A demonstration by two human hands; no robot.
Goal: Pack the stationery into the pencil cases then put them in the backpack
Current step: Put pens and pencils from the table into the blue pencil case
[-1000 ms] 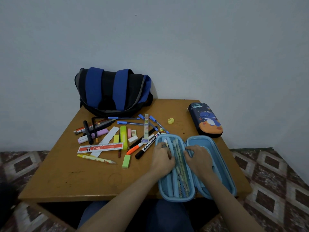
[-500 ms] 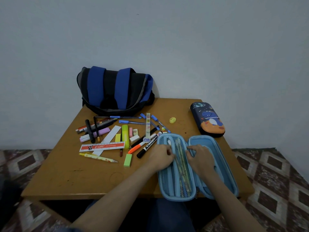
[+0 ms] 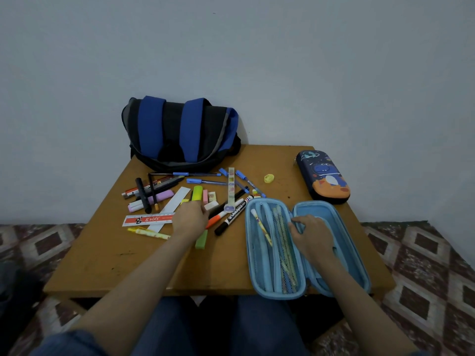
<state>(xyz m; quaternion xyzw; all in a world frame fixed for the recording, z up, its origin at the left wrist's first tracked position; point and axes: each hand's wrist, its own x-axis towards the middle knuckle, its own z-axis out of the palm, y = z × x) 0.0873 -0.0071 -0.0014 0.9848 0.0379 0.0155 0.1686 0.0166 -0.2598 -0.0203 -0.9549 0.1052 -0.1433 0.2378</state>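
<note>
Pencil cases number two: light-blue case [image 3: 347, 244] open with right hand [image 3: 312, 233] gripping its middle, dark-blue case [image 3: 326, 176] closed; one backpack [image 3: 185, 132]; left hand [image 3: 190, 218] among loose pens [image 3: 205, 181], grasp indeterminate.

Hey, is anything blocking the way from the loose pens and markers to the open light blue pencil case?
Nothing visible does. The open light blue pencil case lies right beside the loose pens and markers, with nothing between them. The right hand holds its centre divider, covering part of the right half.
</note>
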